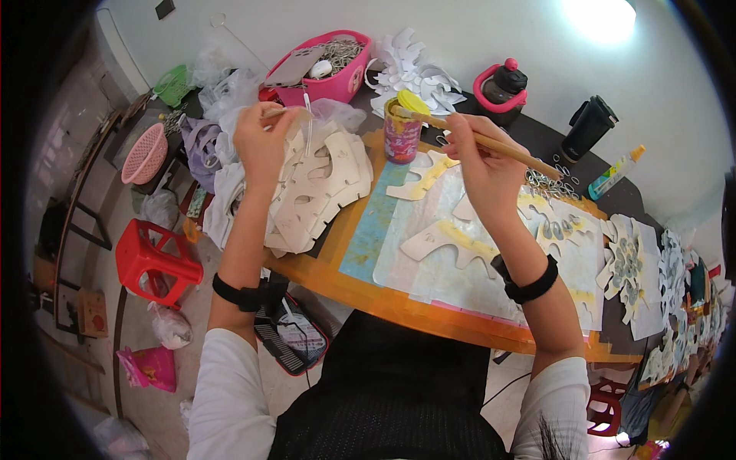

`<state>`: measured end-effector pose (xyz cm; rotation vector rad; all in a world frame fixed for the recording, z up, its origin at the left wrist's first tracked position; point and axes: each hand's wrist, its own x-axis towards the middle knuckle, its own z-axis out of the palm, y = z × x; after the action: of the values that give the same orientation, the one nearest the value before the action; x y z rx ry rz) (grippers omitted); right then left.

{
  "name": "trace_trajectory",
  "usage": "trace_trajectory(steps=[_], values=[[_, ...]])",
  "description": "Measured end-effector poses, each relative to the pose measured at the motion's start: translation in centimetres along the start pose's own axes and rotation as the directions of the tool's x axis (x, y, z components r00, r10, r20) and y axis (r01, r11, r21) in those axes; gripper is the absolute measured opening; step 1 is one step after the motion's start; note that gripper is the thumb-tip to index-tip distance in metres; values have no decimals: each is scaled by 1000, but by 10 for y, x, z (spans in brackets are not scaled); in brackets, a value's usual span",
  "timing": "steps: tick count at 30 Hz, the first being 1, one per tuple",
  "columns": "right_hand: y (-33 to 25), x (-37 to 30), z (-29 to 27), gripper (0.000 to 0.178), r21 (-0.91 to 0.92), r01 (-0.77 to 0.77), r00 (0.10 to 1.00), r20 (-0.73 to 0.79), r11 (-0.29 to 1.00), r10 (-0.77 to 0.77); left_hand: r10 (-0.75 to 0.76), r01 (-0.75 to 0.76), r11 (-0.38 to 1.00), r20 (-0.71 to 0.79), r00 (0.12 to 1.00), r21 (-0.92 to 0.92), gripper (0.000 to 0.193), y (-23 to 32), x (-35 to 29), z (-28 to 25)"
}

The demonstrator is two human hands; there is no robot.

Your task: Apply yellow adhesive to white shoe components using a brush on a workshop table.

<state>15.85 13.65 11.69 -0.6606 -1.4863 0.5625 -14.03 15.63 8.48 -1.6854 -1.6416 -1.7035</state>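
Observation:
My right hand [487, 157] grips a wooden-handled brush [510, 151], held slantwise. The brush's head end reaches the mouth of a pink and purple tin [402, 139] with a yellow-smeared rim. My left hand [261, 142] is raised over a pile of cream cut-out pieces [322, 192], fingertips pinched together. Whatever they hold, if anything, is too small to make out. Below my right hand, a cream piece with a yellow-coated edge [452, 244] lies on the stained work sheet [391, 264]. Another yellow-edged piece [422, 178] rests beside the tin.
Metal rings [552, 184] lie heaped right of my right hand, near a spray bottle [617, 172] and a black tumbler [589, 129]. Behind the pile stands a pink basket [337, 84] of metal parts. A red stool [157, 261] is on the floor at left.

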Motion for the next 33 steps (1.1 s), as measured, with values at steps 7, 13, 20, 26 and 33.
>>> trace_trajectory(steps=[7, 13, 20, 26, 33], values=[[21, 16, 32, 13, -373, 228, 974, 78, 900, -214, 68, -197, 852, -271, 960, -486, 16, 49, 18, -52], [26, 21, 24, 22, -252, 31, 994, -93, 967, -56, 29, -129, 791, -173, 984, -599, 13, 95, 4, -94], [1, 10, -33, 33, 132, -319, 890, -299, 939, 344, -95, 766, 208, 767, 634, -608, 17, 73, -51, -62], [0, -21, -99, 30, 457, -578, 708, -130, 675, 694, -163, 875, 423, 930, 329, -236, 24, 48, -106, -4], [-40, -72, -120, 30, 674, -545, 703, 44, 498, 709, -204, 383, 915, 672, 712, -128, 50, 51, -133, 10]])
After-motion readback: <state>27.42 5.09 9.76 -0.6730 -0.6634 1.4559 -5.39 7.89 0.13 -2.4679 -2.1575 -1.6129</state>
